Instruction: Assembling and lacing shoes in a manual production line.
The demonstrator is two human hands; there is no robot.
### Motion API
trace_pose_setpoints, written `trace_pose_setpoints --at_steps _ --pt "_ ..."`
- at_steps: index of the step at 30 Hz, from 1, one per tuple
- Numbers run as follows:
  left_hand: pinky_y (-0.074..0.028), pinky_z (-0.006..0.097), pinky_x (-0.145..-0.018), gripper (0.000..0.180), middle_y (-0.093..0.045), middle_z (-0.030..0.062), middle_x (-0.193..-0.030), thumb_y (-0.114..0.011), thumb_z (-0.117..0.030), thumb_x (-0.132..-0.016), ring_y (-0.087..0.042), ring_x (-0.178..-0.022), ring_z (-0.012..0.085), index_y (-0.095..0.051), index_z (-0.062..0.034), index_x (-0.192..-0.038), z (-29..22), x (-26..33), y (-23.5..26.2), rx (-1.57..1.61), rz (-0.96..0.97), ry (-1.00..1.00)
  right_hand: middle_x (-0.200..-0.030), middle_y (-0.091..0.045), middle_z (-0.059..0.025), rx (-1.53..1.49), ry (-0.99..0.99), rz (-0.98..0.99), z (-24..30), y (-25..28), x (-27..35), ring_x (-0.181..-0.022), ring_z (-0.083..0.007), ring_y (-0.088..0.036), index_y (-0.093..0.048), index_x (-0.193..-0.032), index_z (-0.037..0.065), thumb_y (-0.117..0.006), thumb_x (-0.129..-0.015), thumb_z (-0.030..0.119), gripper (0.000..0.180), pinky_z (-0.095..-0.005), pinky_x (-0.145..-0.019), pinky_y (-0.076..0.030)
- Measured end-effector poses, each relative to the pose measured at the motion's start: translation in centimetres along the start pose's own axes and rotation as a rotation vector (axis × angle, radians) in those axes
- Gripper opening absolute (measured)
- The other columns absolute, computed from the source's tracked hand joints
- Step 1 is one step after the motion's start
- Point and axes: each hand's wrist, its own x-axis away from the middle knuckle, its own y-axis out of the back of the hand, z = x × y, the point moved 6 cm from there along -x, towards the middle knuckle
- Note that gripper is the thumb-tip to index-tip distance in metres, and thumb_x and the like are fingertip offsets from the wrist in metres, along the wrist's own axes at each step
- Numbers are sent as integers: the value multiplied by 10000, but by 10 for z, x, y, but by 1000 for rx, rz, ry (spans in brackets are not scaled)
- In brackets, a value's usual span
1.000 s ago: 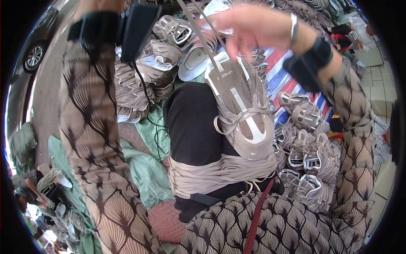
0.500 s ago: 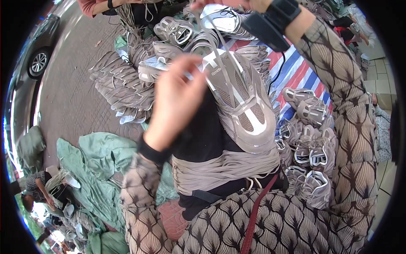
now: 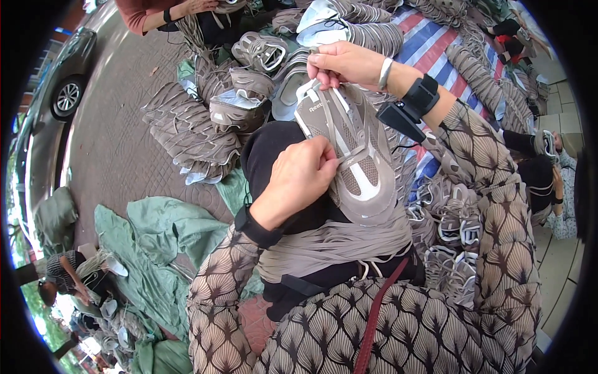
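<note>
A grey-beige shoe upper (image 3: 367, 198) with white trim lies over my black-clad lap, its toe toward me. My left hand (image 3: 300, 177) is closed in a pinch at a flat beige shoelace (image 3: 353, 153), low on the lacing near the toe. At the far end, by the tongue, my right hand (image 3: 342, 66) has its fingers closed round lace strands; their ends are hidden in the grip. Across my lap, just below the toe, stretches a thick bundle of loose beige laces (image 3: 330, 246).
Stacked shoe uppers (image 3: 193, 128) lie ahead on the left. More laced shoes (image 3: 458, 215) sit at my right on a striped sheet (image 3: 439, 40). Green cloth (image 3: 149, 249) covers ground at left. Another person's hand (image 3: 199, 6) works at the top. A car (image 3: 65, 81) stands far left.
My left hand has moved from beside the tongue down to the lower lacing and closed. My right hand has come down and nearer, to the tongue end; the raised lace loops are lower.
</note>
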Motion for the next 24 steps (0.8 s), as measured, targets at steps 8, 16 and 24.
trace_pose_setpoints --at_steps 8,16,24 --pt "-466 354 -537 160 -563 92 -574 -678 -152 -788 -589 -538 261 -587 -26 -819 -27 -14 -18 -22 -140 -46 -666 -583 9 44 68 1 0 -4 -3 -562 -57 -535 -605 -845 44 -447 -989 278 316 -189 -576 -459" --pt "-430 399 -922 523 -506 170 -1264 -691 -139 -723 -521 -1087 338 -527 11 -1197 -59 50 -43 -358 -51 -421 -661 -573 6 -76 26 -11 -4 2 -3 -559 -57 -520 -604 -857 33 -457 -986 258 299 -183 -599 -474" --pt "-344 410 -1030 522 -444 177 -1358 -560 -202 -851 -409 -1203 361 -456 50 -1297 -59 45 -85 -694 29 -454 -674 -570 -40 -431 -1 -286 106 52 -41 -524 -144 -560 -564 -899 -8 -430 -982 198 260 -361 -660 -578"
